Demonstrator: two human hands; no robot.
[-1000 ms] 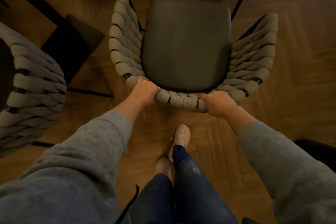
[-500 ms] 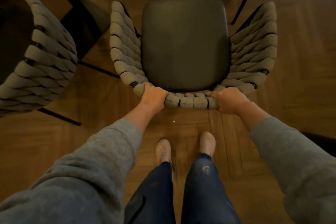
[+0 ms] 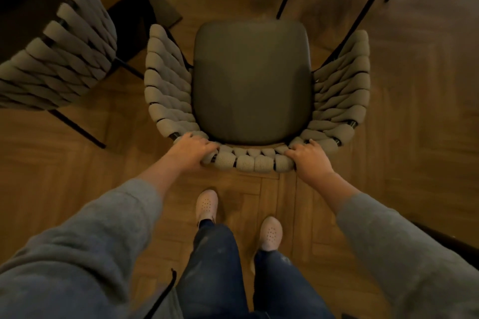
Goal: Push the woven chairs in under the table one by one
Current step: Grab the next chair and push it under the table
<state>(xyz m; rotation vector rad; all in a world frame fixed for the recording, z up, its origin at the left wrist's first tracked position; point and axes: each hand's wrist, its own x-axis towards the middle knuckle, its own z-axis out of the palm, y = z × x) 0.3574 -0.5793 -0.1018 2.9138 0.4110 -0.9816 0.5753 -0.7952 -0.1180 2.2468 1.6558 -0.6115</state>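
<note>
Woven chair [image 3: 251,85] at centre frame, gripped by its back and ready for a push.

The seat's front-to-back line runs straight up the frame, away from the person. The left hand [image 3: 193,149] and right hand [image 3: 311,158] each curl over one end of the curved back rail, level with each other and equally near. Any shove, I reckon, goes up-frame. A second woven chair [image 3: 64,65] stands at upper left, another chair's dark legs [image 3: 363,8] at upper right, all on the wooden floor [image 3: 77,176]. A dark mass [image 3: 23,2] in the upper left corner may be the tabletop.
</note>
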